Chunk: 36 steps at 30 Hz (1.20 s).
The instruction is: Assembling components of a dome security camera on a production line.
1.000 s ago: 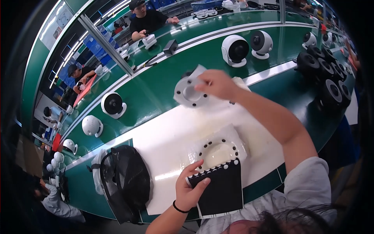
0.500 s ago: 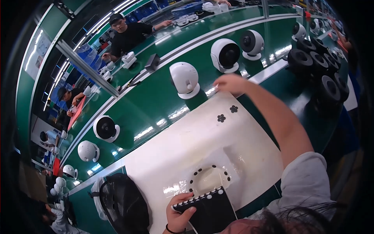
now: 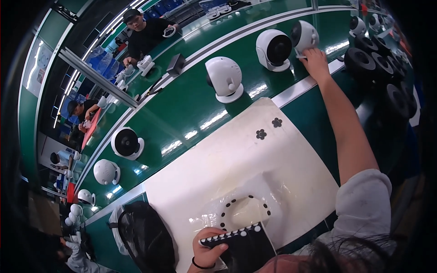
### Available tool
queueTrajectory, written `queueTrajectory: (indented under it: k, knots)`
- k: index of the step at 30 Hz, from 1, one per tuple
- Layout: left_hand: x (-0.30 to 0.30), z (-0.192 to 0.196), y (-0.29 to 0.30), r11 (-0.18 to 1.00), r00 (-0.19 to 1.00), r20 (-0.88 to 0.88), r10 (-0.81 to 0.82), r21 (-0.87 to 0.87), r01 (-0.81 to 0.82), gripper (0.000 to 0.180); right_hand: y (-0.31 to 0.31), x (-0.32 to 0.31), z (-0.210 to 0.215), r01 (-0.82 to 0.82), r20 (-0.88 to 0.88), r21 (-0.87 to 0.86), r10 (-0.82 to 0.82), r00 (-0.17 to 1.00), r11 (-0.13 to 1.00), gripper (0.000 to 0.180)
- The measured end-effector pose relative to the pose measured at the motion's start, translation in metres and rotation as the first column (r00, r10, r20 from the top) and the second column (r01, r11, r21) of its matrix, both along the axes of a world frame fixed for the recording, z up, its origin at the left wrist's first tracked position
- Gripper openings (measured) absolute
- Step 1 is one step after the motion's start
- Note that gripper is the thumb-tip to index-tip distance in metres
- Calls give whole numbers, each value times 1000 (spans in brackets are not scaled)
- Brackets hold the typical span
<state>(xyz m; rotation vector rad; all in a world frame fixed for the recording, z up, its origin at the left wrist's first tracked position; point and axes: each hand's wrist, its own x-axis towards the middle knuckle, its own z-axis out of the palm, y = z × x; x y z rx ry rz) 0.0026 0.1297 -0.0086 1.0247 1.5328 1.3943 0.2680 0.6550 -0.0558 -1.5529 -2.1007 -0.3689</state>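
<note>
At the far side of the green bench, my right hand [image 3: 315, 60] is closed at the base of a white round device with a dark front [image 3: 304, 35]. My left hand [image 3: 205, 250] pinches a black sheet [image 3: 248, 248] low in the picture; white round spots line its upper edge. Just beyond that sheet, a ring of small black oval pads [image 3: 251, 196] lies on the pale mat [image 3: 191, 173], partly under glossy clear film. Two black flower-shaped pieces [image 3: 261, 134] rest near the mat's far corner.
More white round devices [image 3: 224, 79] stand along the bench. Black round parts with ring-shaped faces [image 3: 360, 62] are piled at the right. A black mesh item [image 3: 144, 237] sits left of the mat. Across the bench, a person in black [image 3: 148, 34] holds a white ring-shaped part.
My right hand has moved away and to the right, reaching the device's base; that device has turned to face left. My left hand keeps holding the black sheet. The view has shifted slightly.
</note>
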Motion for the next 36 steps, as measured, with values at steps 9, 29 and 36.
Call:
queueTrajectory:
  k: [9, 29, 36]
  knots:
    - [9, 15, -66, 999, 998, 54, 34, 26, -35, 22, -210, 8, 66, -381, 14, 293, 394, 919, 877, 12]
    - [27, 33, -138, 812, 787, -616, 22, 470, 346, 17, -490, -70, 130, -917, -757, -164, 549, 354, 364, 28]
    - [25, 38, -153, 849, 822, -570, -3, 433, 304, 18, -542, -52, 149, -984, -248, 107, 962, 114, 145, 14]
